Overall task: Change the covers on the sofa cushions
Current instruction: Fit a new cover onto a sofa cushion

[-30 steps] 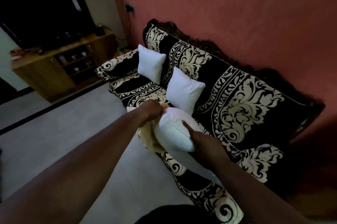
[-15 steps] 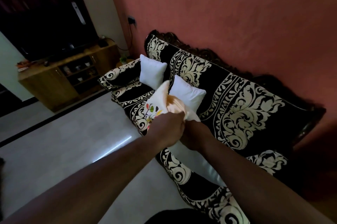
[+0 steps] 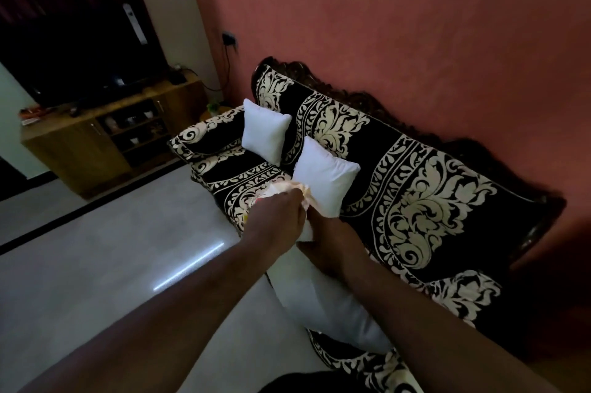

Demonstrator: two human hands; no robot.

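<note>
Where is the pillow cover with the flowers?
In the head view the cover is bunched up in the left hand, mid-frame over the sofa seat's front edge, just in front of the nearer white pillow.

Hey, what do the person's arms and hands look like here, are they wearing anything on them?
Both forearms are bare as far as the frame shows: no sleeves, gloves, watch or bracelets. The left hand and right hand show no rings, though dim light hides fine detail.
</note>
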